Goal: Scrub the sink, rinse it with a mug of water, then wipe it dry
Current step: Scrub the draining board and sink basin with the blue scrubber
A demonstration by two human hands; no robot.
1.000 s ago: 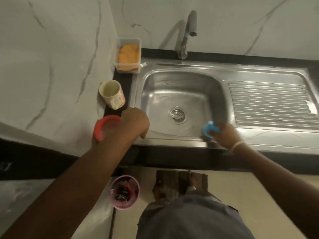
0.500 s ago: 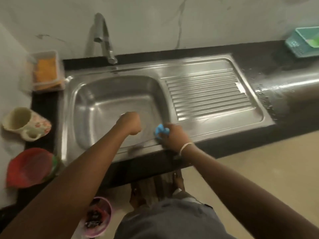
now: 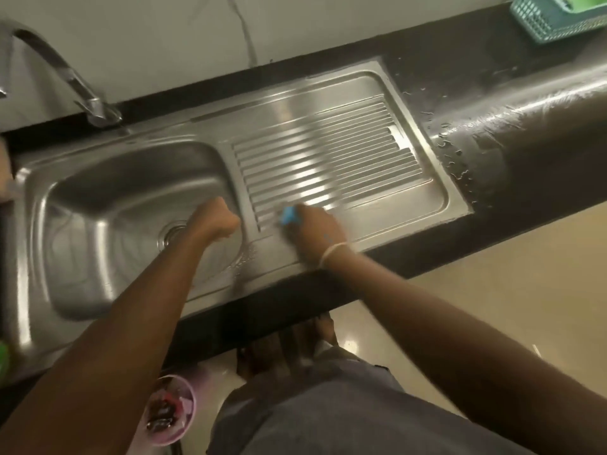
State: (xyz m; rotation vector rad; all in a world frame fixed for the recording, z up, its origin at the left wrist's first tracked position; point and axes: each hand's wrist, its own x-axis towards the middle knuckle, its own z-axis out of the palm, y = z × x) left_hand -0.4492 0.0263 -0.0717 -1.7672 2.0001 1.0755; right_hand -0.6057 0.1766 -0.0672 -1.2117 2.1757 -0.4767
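Observation:
The steel sink [image 3: 108, 178] has a deep basin on the left with a drain [image 3: 170, 236], and a ribbed drainboard [image 3: 328, 159] on the right. My right hand [image 3: 317, 229] grips a blue scrubber [image 3: 289, 215] and presses it on the near left corner of the drainboard. Over the basin's right side my left hand [image 3: 215, 220] hangs as a closed fist with nothing in it. The mug is out of view.
The tap [image 3: 65, 80] arches over the basin's back left. A teal basket [image 3: 555, 14] sits on the wet black counter [image 3: 492, 103] at the far right. On the floor below stands a pink bin [image 3: 170, 408]. A green edge [image 3: 3, 359] shows at far left.
My right hand has carried the blue scrubber from the basin's front right corner onto the drainboard. My left hand left the sink's front left rim and moved over the basin. The view swung right.

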